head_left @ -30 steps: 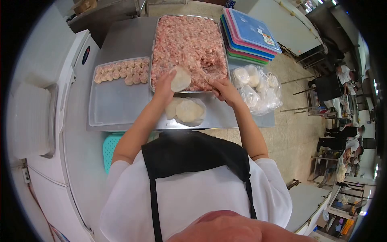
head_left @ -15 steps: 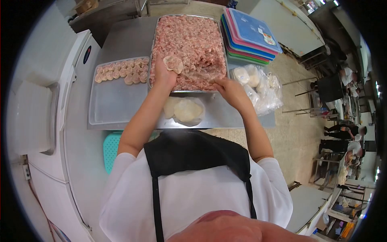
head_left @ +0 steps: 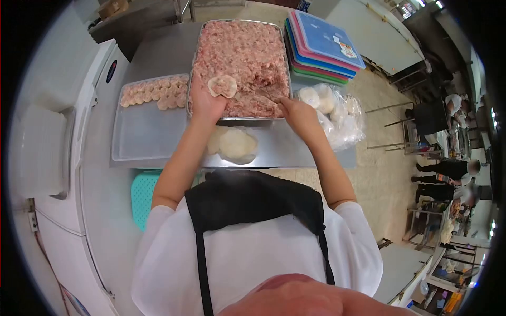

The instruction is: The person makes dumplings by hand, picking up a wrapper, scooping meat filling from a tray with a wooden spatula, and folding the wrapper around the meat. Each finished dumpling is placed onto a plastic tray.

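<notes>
On my left hand [head_left: 207,104] rests a round dumpling wrapper [head_left: 222,87] with meat filling on it, held over the near left part of a metal tray [head_left: 289,68]. Ground meat filling [head_left: 237,52] fills that tray, with a hollow dug at its near right. My right hand [head_left: 298,115] is closed at the tray's near right corner, around what looks like a thin tool reaching into the meat; its kind is hard to make out. Between my forearms lies a pile of pale wrappers [head_left: 237,145] on plastic.
Left of the meat, a shallow translucent tray [head_left: 150,134] holds rows of filled dumplings [head_left: 153,94]. Stacked coloured lids [head_left: 327,39] and bagged wrappers [head_left: 337,113] sit on the right. A turquoise basket [head_left: 143,197] is below the table. Other people [head_left: 448,168] stand far right.
My view has shifted a little, so the table appears slightly further left. The wrapper still lies on my left hand, and my right hand stays at the tray's near right corner.
</notes>
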Demonstrator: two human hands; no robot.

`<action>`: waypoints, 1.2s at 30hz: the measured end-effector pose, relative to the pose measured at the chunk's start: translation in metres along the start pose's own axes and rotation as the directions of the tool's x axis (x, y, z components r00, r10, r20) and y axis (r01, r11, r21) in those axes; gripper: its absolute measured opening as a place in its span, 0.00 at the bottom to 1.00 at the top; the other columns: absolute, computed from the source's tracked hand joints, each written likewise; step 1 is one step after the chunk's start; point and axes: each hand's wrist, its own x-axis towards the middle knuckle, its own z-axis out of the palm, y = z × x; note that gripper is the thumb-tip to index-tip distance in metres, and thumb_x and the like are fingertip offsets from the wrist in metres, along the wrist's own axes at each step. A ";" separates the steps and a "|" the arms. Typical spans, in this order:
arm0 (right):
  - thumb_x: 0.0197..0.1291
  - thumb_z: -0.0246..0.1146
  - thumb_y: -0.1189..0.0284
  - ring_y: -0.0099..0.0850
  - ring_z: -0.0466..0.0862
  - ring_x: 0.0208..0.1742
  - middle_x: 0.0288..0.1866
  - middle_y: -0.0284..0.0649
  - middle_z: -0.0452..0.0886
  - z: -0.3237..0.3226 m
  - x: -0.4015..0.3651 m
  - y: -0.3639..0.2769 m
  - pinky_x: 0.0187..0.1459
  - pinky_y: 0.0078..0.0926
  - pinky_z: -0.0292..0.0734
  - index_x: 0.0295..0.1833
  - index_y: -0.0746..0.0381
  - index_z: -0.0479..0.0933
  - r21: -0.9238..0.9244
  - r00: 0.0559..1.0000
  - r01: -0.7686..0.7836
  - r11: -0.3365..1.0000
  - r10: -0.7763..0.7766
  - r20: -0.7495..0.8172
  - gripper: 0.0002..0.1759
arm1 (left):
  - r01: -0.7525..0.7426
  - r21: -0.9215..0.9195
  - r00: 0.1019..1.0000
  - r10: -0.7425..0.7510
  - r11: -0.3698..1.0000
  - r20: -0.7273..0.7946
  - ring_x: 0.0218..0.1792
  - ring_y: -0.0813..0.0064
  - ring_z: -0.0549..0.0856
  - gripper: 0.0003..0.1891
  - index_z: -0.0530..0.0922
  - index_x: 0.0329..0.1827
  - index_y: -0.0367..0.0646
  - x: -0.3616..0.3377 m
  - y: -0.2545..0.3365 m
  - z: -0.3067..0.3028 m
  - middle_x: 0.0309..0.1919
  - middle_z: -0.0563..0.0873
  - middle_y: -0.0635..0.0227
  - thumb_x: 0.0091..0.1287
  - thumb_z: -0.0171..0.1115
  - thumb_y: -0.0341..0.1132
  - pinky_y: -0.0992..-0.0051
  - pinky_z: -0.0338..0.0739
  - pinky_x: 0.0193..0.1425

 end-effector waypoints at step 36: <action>0.66 0.62 0.65 0.26 0.78 0.32 0.34 0.38 0.83 -0.005 0.010 -0.006 0.36 0.26 0.75 0.54 0.62 0.81 0.583 0.934 0.120 0.804 -0.291 0.209 0.15 | -0.668 0.694 0.719 -0.472 -0.268 0.510 0.48 0.58 0.83 0.27 0.80 0.50 0.39 -0.012 0.056 0.019 0.44 0.85 0.57 0.48 0.75 0.42 0.68 0.74 0.57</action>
